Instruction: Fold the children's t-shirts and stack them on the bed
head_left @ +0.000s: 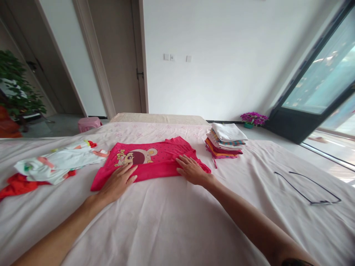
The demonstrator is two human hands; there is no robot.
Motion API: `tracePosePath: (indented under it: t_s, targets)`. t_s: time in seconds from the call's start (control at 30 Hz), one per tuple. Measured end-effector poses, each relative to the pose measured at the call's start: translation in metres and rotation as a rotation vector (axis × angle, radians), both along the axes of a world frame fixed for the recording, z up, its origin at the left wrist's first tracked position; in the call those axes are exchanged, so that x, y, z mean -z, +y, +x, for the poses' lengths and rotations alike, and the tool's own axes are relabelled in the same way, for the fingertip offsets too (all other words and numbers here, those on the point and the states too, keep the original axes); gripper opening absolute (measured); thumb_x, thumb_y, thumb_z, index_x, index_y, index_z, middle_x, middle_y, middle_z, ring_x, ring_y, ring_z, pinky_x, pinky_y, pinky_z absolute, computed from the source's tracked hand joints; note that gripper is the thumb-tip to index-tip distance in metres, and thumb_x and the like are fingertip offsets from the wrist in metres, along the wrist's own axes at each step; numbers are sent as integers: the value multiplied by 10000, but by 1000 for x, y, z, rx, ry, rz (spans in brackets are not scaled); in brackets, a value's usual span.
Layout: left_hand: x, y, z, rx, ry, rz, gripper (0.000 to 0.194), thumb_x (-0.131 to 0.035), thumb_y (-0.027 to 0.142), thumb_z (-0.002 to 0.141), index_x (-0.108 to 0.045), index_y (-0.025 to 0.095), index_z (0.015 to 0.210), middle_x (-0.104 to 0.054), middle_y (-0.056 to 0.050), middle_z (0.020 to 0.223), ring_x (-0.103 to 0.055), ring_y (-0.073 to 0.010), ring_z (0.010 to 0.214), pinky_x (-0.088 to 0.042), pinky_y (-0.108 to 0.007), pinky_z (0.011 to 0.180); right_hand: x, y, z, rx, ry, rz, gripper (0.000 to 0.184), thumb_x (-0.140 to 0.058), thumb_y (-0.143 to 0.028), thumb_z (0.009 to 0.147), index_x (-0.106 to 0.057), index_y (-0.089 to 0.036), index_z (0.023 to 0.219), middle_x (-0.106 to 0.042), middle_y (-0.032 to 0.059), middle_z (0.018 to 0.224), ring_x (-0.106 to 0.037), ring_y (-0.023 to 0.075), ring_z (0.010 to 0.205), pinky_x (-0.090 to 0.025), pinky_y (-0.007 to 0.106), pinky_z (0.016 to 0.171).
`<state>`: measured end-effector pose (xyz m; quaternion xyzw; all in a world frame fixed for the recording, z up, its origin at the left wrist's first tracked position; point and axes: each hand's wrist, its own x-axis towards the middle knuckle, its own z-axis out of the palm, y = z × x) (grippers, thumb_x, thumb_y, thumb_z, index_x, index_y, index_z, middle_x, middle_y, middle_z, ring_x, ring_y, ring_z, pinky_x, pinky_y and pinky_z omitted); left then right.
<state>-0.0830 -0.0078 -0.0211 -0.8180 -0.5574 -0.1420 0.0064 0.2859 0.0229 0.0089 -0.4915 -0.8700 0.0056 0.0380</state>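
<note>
Left hand and right hand: palms down, fingers extended, both resting on shirt, nothing clenched. Shirt lies on bed between loose clothes and folded stack. Beyond, green pot holds purple flowers.

Rear wall: white, fitted with electrical plates at upper centre. Two brown doors, upper left. Dark-framed glazing at right admits bright daylight. Floor: pale grey. Pink stool and leafy green plant noted at left; magenta flowers, green pot, right of centre.
</note>
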Motion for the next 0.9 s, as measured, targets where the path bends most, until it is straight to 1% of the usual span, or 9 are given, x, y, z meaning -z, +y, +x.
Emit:
tracePosePath:
  t_s: [0.1, 0.2, 0.27, 0.33, 0.5, 0.63, 0.77, 0.9]
  targets:
    - [10, 3, -9, 10, 101, -2, 593, -343, 522, 969, -420, 252, 1492, -389, -84, 1570, -318, -255, 1467, -247, -463, 1191, 10, 10, 4, 1, -59, -36, 559, -289, -444, 1040, -278, -243, 1561, -242, 59, 1626, -162, 242, 1509, -161, 475, 1216]
    - [14, 9, -25, -1, 137, -6, 584, -323, 521, 978, -368, 296, 1515, -329, -51, 1602, -254, -233, 1494, -206, -456, 1201, 15, 18, 12, 62, -68, -30, 587, -268, -464, 1042, -214, -232, 1579, -169, 59, 1641, -126, 243, 1515, -139, 468, 1220]
    - [15, 12, -32, -53, 141, -8, 583, -322, 513, 979, -354, 301, 1521, -308, -51, 1611, -251, -234, 1494, -207, -454, 1197, 18, 21, 15, 99, -54, -20, 596, -258, -484, 1040, -197, -244, 1582, -151, 51, 1645, -118, 250, 1516, -147, 465, 1218]
    - [14, 15, -35, -132, 145, -21, 592, -330, 508, 972, -350, 294, 1524, -299, -62, 1614, -266, -250, 1488, -215, -471, 1188, 23, 22, 15, 132, -42, 3, 598, -255, -506, 1036, -211, -258, 1579, -162, 45, 1645, -118, 254, 1516, -147, 465, 1218]
    - [15, 21, -39, -267, 129, -8, 594, -340, 493, 958, -368, 292, 1517, -345, -82, 1594, -312, -270, 1466, -238, -506, 1161, 29, 25, 17, 186, -35, 54, 586, -290, -503, 1030, -266, -267, 1566, -215, 56, 1633, -153, 260, 1510, -159, 477, 1213]
    - [19, 26, -46, -386, 114, -4, 623, -308, 531, 947, -414, 252, 1494, -386, -139, 1565, -335, -315, 1444, -291, -556, 1107, 26, 29, 22, 267, -46, 18, 605, -275, -508, 1029, -234, -250, 1574, -196, 74, 1638, -152, 257, 1511, -177, 489, 1200]
    - [21, 26, -48, -386, 116, 14, 621, -299, 527, 949, -442, 229, 1475, -409, -146, 1547, -344, -323, 1431, -315, -550, 1092, 24, 31, 23, 318, -33, -18, 623, -260, -524, 1025, -214, -242, 1579, -178, 78, 1644, -135, 256, 1514, -178, 502, 1190]
    - [17, 21, -43, -396, 100, 113, 559, -344, 490, 949, -528, 225, 1406, -486, -147, 1489, -365, -328, 1413, -289, -566, 1117, 22, 29, 20, 329, -4, -15, 610, -265, -511, 1023, -242, -248, 1572, -190, 70, 1643, -147, 262, 1510, -163, 513, 1187]
